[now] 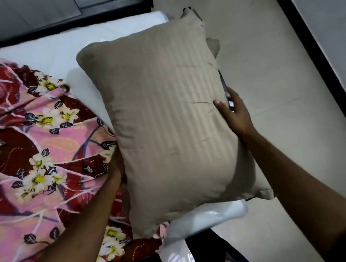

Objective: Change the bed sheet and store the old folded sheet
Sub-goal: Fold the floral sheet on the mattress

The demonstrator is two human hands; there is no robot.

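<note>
Right grip point(233, 113): thumb in front, fingers behind, clamping beige striped fabric pillow point(166, 120).
Left grip point(117, 161): opposite edge, fingers hidden, can't tell.
Sheet: pink-maroon floral bed sheet point(28, 136) bunched left of left grip, on white mattress point(50, 50).
Progress: early, I judge; folding, storing, fresh sheet pending.

pillow point(166, 120): beige, striped | right hand point(233, 113): grips its edge | left hand point(117, 167): behind it | floral sheet point(29, 147): bunched on mattress point(50, 50)

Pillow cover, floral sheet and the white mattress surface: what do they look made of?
Pillow cover: woven fabric, possibly cotton sateen; beige, with faint tone-on-tone stripes and a soft sheen.
Floral sheet: thin printed woven cloth, matte, lying in loose creases.
Mattress surface: white and glossy with glare, possibly a plastic wrap.
</note>
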